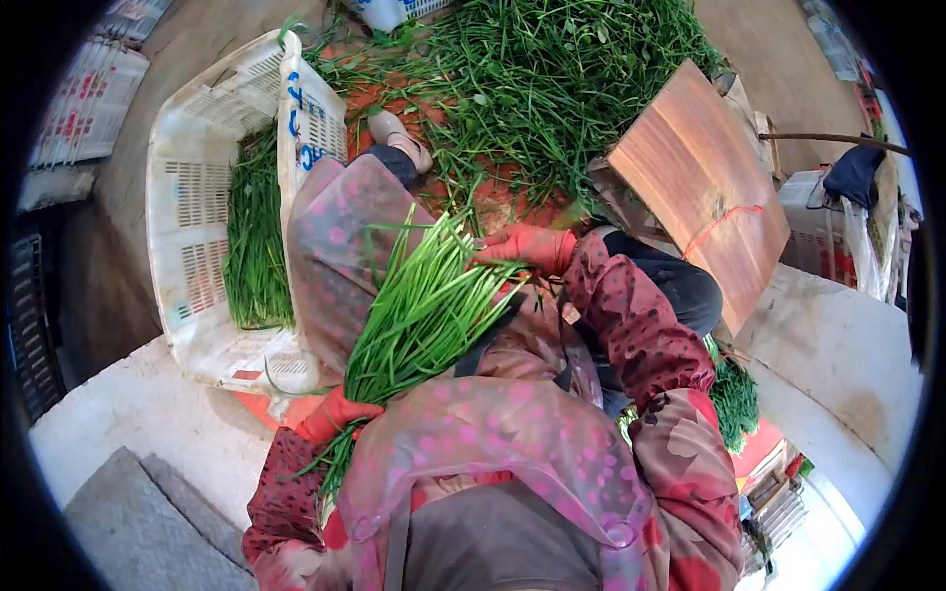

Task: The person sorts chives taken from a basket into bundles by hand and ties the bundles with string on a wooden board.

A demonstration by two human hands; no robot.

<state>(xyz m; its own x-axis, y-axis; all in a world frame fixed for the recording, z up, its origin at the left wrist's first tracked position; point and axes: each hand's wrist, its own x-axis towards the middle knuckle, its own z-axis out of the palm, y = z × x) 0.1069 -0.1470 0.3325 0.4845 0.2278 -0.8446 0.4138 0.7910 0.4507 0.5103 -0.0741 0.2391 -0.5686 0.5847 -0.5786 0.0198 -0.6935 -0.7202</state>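
A large bunch of chives (419,305) lies slantwise across my lap over a translucent pink-dotted apron (335,222). Its pale stem ends point up and right, and its green leaf tips hang down to the left. My left hand (335,416), in a red glove, is closed around the leaf end. My right hand (529,248), also red-gloved, has its fingers bent on the pale stem ends; part of its grip is hidden. Left of my knee, a white plastic crate (187,231) holds more chives (258,236) stacked along its side.
A big heap of loose chives (562,79) covers the ground ahead, near my shoe (399,138). A wooden board (690,177) leans at my right. Beside my right hip lies another green bundle (734,399). Stacked white crates (89,98) stand at the far left.
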